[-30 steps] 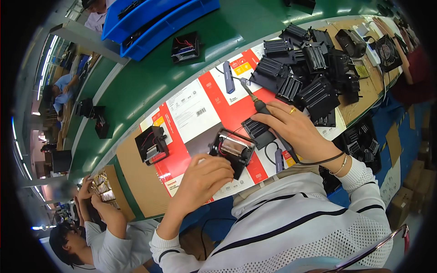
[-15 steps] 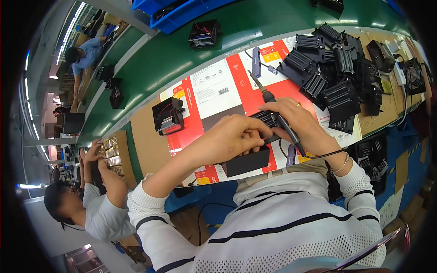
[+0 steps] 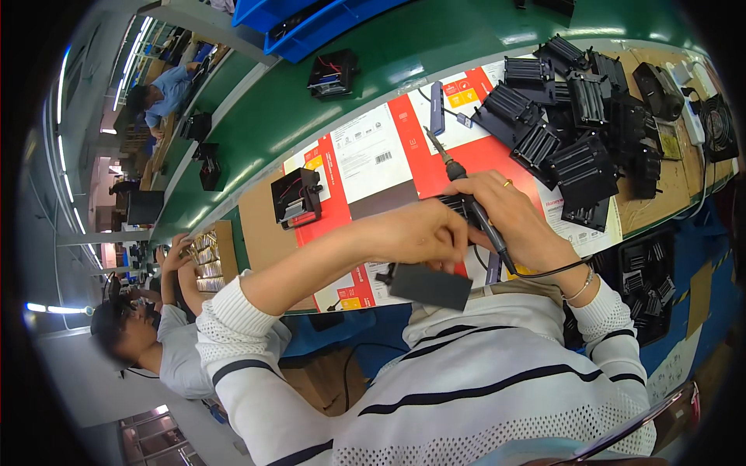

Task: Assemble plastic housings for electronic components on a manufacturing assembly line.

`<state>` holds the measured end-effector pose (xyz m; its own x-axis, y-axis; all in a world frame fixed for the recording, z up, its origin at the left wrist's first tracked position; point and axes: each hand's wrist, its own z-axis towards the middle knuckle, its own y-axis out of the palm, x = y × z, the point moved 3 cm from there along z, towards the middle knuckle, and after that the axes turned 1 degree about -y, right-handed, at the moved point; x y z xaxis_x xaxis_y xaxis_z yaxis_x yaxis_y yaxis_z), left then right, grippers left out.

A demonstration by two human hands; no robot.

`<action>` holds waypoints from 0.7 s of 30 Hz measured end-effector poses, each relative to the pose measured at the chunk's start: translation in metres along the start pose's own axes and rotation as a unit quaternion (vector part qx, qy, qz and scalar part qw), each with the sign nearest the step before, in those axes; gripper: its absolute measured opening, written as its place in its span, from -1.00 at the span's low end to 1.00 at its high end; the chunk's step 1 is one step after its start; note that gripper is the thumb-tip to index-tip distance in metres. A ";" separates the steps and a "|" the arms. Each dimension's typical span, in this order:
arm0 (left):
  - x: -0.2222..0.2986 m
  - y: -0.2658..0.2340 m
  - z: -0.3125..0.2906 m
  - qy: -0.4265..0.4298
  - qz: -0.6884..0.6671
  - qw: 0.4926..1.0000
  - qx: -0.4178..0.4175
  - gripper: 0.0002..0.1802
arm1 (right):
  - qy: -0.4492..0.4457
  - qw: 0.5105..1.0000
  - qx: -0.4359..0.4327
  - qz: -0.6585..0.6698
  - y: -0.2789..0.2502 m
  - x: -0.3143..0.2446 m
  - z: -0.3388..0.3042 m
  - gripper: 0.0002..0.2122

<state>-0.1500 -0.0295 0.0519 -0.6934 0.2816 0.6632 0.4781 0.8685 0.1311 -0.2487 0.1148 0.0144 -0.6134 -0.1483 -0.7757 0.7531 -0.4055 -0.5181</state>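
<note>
Nearest the body: black box by the table's front edge, plain flat wall toward the wearer, long axis running left to right and dipping a bit at the right end. Can't tell if it rests on the board or is tipped up off it. Left hand is the nearer hand, just past the box's far edge, so the box lies on the body side of its fingers. Those fingers are curled and bunched; whether they pinch a wire, the box rim or nothing, can't tell.

Right hand is up and right of the box, closed pen-style round the soldering iron. Iron slants away and leftward, bare tip pointing off past the box and well apart from it. Cord runs back by the right wrist.

Hidden: box interior and whatever is in it, also the left fingertips' contact. Slotted black holder between the hands, mostly covered.

Farther: open box with red wires left on the printed cardboard; pile of black holders to the right. Beyond, blue bins, cut off at the top edge.
</note>
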 end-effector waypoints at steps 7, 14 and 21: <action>-0.009 -0.020 0.005 0.051 0.091 0.953 0.286 -0.91 | 0.051 0.993 0.088 0.063 0.003 0.003 -0.014 -0.52; -0.011 -0.011 0.004 0.090 0.006 0.963 0.255 -0.90 | -0.020 0.985 0.090 -0.145 0.000 0.000 -0.016 -0.81; -0.010 -0.012 0.006 0.056 0.039 0.960 0.270 -0.92 | -0.054 0.982 0.108 -0.142 -0.006 -0.002 -0.022 -0.81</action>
<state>-0.1516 -0.0402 0.0390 -0.5908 0.3349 0.7341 0.1553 0.9400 -0.3038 -0.2463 0.1369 0.0113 -0.8222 -0.0908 -0.5619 0.4868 -0.6240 -0.6113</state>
